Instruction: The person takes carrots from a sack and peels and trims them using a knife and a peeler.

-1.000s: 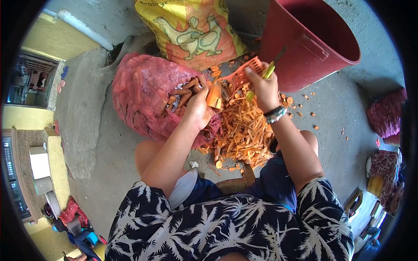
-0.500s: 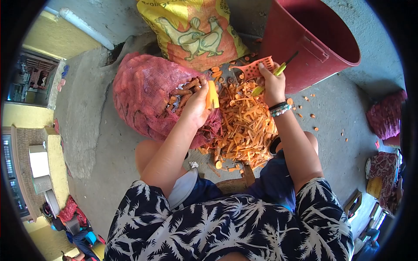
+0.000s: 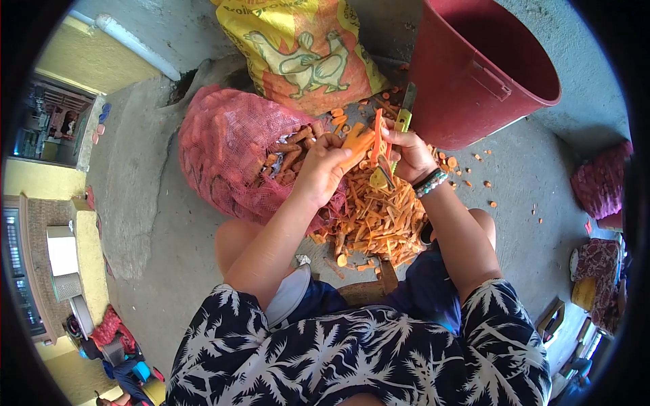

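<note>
My left hand [image 3: 325,169] is closed around a peeled carrot [image 3: 356,143], its far end pointing up and right. Close beside it, my right hand [image 3: 412,155] grips an orange peeler [image 3: 378,135], seen edge-on against or very near the carrot. A knife [image 3: 403,119] with a yellow-green handle is held in the same hand, blade pointing up. Below both hands lies a heap of carrot peelings [image 3: 382,227] on the floor. To the left, a red mesh sack [image 3: 227,152] lies open, showing unpeeled carrots [image 3: 291,154] at its mouth.
A yellow and orange printed sack [image 3: 305,64] stands at the back. Right of it is a large red bin [image 3: 450,81], tilted in view. Carrot slices [image 3: 493,204] are scattered on the concrete floor [image 3: 521,250]. A wooden piece [image 3: 359,291] sits between my legs.
My hands have come together: the right moved left and down with peeler and knife, the left shifted slightly right and down. The peeler turned edge-on, and the carrot now tilts to the right.
</note>
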The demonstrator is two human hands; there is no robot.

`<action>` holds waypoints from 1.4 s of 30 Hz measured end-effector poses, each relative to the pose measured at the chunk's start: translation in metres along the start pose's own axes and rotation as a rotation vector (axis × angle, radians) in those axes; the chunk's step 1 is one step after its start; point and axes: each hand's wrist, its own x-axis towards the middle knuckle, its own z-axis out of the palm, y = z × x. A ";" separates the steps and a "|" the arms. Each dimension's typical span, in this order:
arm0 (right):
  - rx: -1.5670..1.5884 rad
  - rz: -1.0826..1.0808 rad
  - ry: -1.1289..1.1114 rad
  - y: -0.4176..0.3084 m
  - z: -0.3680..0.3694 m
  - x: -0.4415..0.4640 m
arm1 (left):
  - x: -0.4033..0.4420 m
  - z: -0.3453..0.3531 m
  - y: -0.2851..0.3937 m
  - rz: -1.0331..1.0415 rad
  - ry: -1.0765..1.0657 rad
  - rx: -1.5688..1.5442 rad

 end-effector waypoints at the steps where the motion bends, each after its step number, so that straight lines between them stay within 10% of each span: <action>1: 0.019 0.001 -0.070 0.000 -0.002 0.000 | -0.001 -0.003 -0.001 -0.002 -0.040 0.095; 11: 0.061 -0.316 0.337 -0.019 -0.020 0.012 | -0.011 0.015 0.011 -0.272 -0.109 0.223; 21: -0.977 -0.617 0.310 -0.013 0.019 -0.002 | -0.007 0.007 0.001 -0.457 -0.066 0.404; 28: -1.069 -0.751 0.915 -0.046 -0.030 0.016 | -0.007 0.006 0.008 -0.532 -0.050 0.356; 35: -1.713 -0.268 0.172 -0.002 -0.002 -0.007 | -0.004 0.005 0.025 -0.340 -0.029 0.282; 42: -1.801 -0.248 0.087 0.011 0.031 -0.018 | -0.008 0.009 0.024 -0.294 -0.053 0.305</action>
